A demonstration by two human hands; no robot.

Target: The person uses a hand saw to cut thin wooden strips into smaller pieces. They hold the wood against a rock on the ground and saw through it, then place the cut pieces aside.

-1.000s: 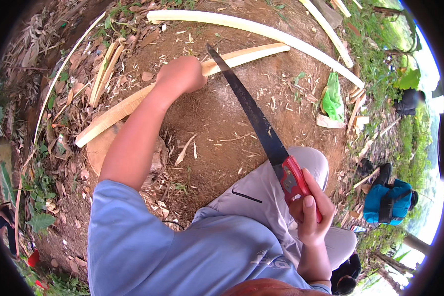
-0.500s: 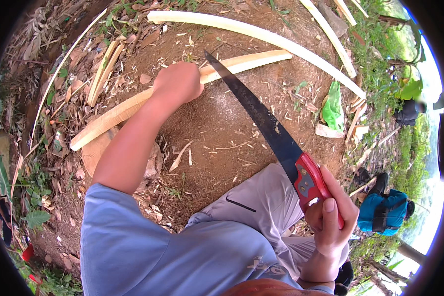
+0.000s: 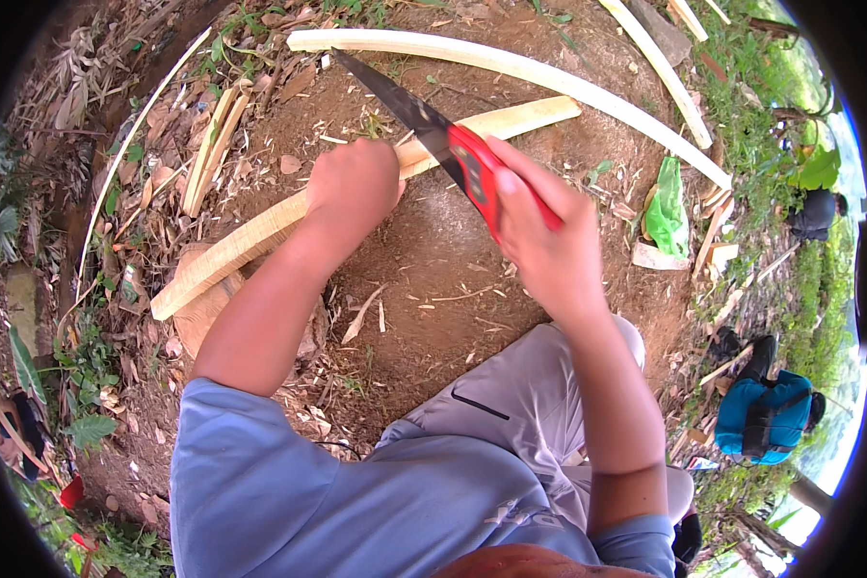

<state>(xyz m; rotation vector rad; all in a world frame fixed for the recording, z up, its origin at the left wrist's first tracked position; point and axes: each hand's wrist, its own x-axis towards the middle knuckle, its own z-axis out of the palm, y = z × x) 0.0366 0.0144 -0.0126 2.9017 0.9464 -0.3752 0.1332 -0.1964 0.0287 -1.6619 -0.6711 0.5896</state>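
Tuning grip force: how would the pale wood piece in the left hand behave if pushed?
Likely stiff: the wood piece looks thick and squared. Unlikely to roll, given its flat faces. Might pivot if the left hand let go, since it appears to lie across the stump near one end.

Pale lettering (image 3: pixel 524 516) stands on the blue shirt (image 3: pixel 376 491), not clearly legible

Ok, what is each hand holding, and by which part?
Right hand: black-bladed handsaw, by its red plastic-looking handle. Left hand: long pale wooden strip, gripped around its middle stretch.
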